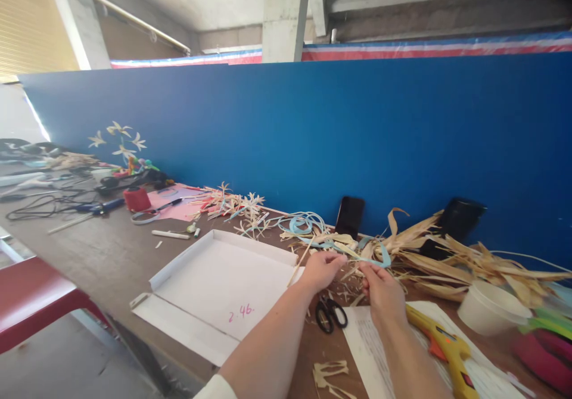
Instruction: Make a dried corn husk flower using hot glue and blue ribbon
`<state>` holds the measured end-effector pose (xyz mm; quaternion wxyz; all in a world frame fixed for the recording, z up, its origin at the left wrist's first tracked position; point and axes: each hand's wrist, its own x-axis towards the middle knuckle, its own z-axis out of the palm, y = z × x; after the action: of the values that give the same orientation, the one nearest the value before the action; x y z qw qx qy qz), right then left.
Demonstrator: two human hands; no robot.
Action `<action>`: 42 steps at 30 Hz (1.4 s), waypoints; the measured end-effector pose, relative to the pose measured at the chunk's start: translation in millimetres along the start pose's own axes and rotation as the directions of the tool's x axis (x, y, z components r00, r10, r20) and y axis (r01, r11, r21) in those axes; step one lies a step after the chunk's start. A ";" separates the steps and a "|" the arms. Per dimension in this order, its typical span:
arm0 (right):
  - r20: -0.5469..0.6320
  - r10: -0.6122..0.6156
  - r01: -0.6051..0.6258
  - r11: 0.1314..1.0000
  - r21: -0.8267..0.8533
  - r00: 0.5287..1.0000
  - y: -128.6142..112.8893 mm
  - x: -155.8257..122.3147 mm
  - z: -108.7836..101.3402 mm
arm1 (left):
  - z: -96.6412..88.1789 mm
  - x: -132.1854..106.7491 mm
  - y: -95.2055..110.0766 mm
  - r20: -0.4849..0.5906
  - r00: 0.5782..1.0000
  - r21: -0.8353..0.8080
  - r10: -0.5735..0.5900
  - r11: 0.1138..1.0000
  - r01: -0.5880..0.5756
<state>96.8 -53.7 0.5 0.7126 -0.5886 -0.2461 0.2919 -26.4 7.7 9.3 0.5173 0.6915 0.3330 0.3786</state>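
Note:
My left hand is closed in a pinch on a thin wooden stick that slants down toward the white tray. My right hand is closed too, pinching a light blue ribbon that runs between both hands. Both hands hover just above the brown table, over black-handled scissors. Dried husk leaves lie heaped right behind my hands.
A shallow white cardboard tray marked "2.46" lies to the left. A yellow glue gun rests on printed paper at right, near a white cup. Two phones lean on the blue partition. Husk flowers and a red spool sit further left.

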 end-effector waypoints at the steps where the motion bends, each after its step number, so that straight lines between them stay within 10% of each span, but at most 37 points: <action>1: 0.006 -0.002 0.002 1.000 -0.014 1.000 0.3 -0.2 -0.1 | 2.4 0.8 -2.2 0.039 0.998 -0.060 -0.048 0.997 0.050; 9: 0.024 -0.043 0.045 0.995 -0.093 0.999 7.9 3.9 -3.8 | 3.9 -0.2 -5.7 0.151 0.979 -0.126 -0.136 0.980 0.155; 13: 0.009 -0.092 0.092 0.980 -0.178 0.996 10.4 7.4 -7.2 | -1.3 0.5 -4.3 -0.065 0.991 0.158 0.118 0.982 -0.106; 16: -0.006 -0.157 0.148 0.944 -0.296 0.988 6.9 6.9 -8.8 | -3.1 -0.8 0.1 -0.238 0.921 0.383 0.309 0.901 -0.203; 19: 0.000 -0.208 0.192 0.904 -0.382 0.978 -0.8 2.0 -7.3 | -1.8 -4.0 4.3 -0.190 0.898 0.420 0.398 0.859 -0.292; 25: -0.008 -0.196 0.177 0.899 -0.401 0.981 -7.5 -3.9 -3.4 | 7.0 -5.9 -0.5 0.084 0.976 0.370 0.199 0.904 -0.216; 42: -0.010 -0.130 0.123 0.960 -0.253 0.992 7.0 4.6 -6.5 | 12.8 1.0 -15.0 0.037 0.986 -0.015 -0.162 0.987 0.163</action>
<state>103.6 -54.1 -7.5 0.6526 -0.6611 -0.3086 0.2044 -15.9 6.3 -7.3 0.5585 0.6640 0.3755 0.3260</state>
